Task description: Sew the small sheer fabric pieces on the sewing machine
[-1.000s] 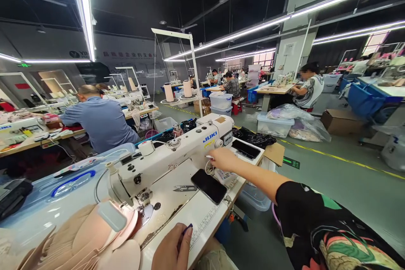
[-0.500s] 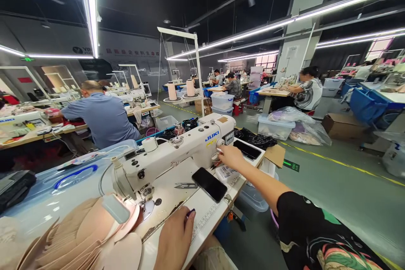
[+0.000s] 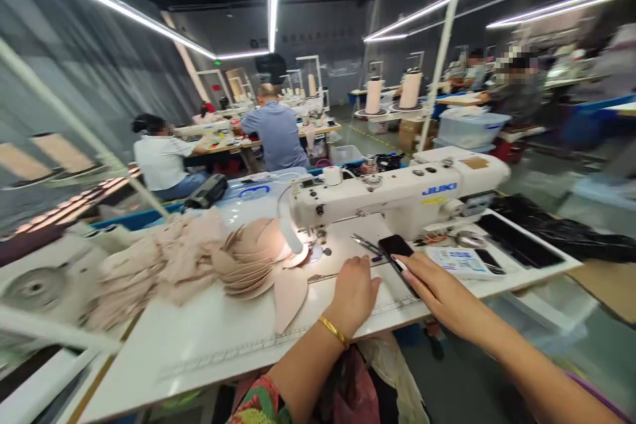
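My left hand (image 3: 354, 295) lies on the white sewing table (image 3: 199, 331), thumb apart from the fingers, holding nothing I can see. To its right, my right hand (image 3: 437, 288) reaches over the black phone (image 3: 395, 246) and covers part of it. Its thumb and fingers close around a small white thing (image 3: 400, 265), too blurred to name. Thread snips (image 3: 365, 243) lie left of the phone. Behind the hands stands a white JUKI sewing machine (image 3: 387, 189), lamp lit at its needle end. Stacked beige-pink moulded cups (image 3: 248, 265) lie left of the needle; one loose piece (image 3: 292, 298) points towards me.
A pale fabric heap (image 3: 169, 258) fills the table's left part. On the right are a white printed box (image 3: 457, 262), a metal bobbin-like disc (image 3: 470, 238) and a dark tray (image 3: 521, 238). Thread cones (image 3: 410, 89) stand behind. A co-worker in blue (image 3: 275, 129) sits beyond.
The view has swung left. My right hand has left the machine's handwheel and come down to the phone. My left hand now rests further forward, close to the snips.
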The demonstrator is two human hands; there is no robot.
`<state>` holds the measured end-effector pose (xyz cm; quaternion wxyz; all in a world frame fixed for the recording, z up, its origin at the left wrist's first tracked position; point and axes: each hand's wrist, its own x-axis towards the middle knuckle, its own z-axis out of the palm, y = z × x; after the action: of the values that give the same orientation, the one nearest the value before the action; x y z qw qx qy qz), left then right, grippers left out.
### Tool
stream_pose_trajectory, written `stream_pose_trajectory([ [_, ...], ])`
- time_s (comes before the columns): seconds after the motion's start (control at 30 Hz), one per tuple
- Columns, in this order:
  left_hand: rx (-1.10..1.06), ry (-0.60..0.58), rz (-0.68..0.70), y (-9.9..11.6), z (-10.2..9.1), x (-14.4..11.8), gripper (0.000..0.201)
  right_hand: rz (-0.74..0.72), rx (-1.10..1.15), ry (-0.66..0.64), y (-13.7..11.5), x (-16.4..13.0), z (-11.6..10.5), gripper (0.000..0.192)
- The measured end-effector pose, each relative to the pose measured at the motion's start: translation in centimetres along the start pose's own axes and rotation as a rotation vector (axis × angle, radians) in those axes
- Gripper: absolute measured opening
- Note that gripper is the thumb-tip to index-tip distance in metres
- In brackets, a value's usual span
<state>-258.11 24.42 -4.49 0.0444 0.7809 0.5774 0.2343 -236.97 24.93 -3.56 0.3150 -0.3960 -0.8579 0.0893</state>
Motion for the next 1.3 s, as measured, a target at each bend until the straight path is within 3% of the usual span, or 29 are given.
stream_pose_trajectory([
  [0.13, -0.009, -0.004, 0.011, -1.2, -2.5, -8.7, 0.037, -0.126, -0.041, -0.105, -0.1, 2.3, 6.3, 0.044],
  [0.27, 0.009, 0.195, 0.002, -4.4, -4.6, -15.7, 0.030, -0.125, -0.326, -0.246, -1.1, 5.5, 9.0, 0.033],
  [0.37, 0.113, 0.240, -0.134, -7.5, -5.1, -16.7, 0.038, -0.094, -0.443, -0.195, -2.1, 6.8, 8.8, 0.031],
  [0.47, 0.110, 0.186, -0.205, -9.2, -5.3, -16.1, 0.024, -0.131, -0.435, -0.116, -3.2, 6.6, 8.8, 0.034],
  [0.57, 0.061, 0.173, -0.175, -9.9, -6.7, -17.2, 0.023, -0.242, -0.252, -0.056, -4.2, 5.2, 9.6, 0.029],
  [0.67, -0.177, 0.209, -0.253, -12.1, -9.3, -20.9, 0.020, -0.337, -0.022, 0.015, -5.8, 3.7, 10.6, 0.023],
  [0.77, -0.477, 0.331, -0.488, -16.8, -12.1, -25.4, 0.034, -0.381, 0.115, 0.020, -8.7, 3.7, 11.6, 0.019],
  [0.87, -0.441, 0.424, -0.709, -22.5, -14.2, -28.4, 0.053, -0.457, 0.156, 0.002, -12.4, 5.6, 13.6, 0.023],
  [0.97, -0.198, 0.567, -0.740, -26.5, -15.7, -29.1, 0.060, -0.525, 0.061, 0.076, -15.4, 8.4, 16.4, 0.033],
  [1.07, 0.172, 0.668, -0.483, -27.8, -16.4, -27.8, 0.051, -0.490, -0.105, 0.163, -17.1, 10.6, 19.2, 0.042],
  [1.17, 0.236, 0.575, -0.171, -28.0, -16.1, -24.9, 0.030, -0.495, -0.167, 0.193, -17.5, 11.7, 21.1, 0.032],
  [1.3, 0.210, 0.465, -0.039, -28.5, -15.1, -20.6, 0.024, -0.546, -0.208, 0.205, -17.4, 12.1, 22.1, 0.022],
])
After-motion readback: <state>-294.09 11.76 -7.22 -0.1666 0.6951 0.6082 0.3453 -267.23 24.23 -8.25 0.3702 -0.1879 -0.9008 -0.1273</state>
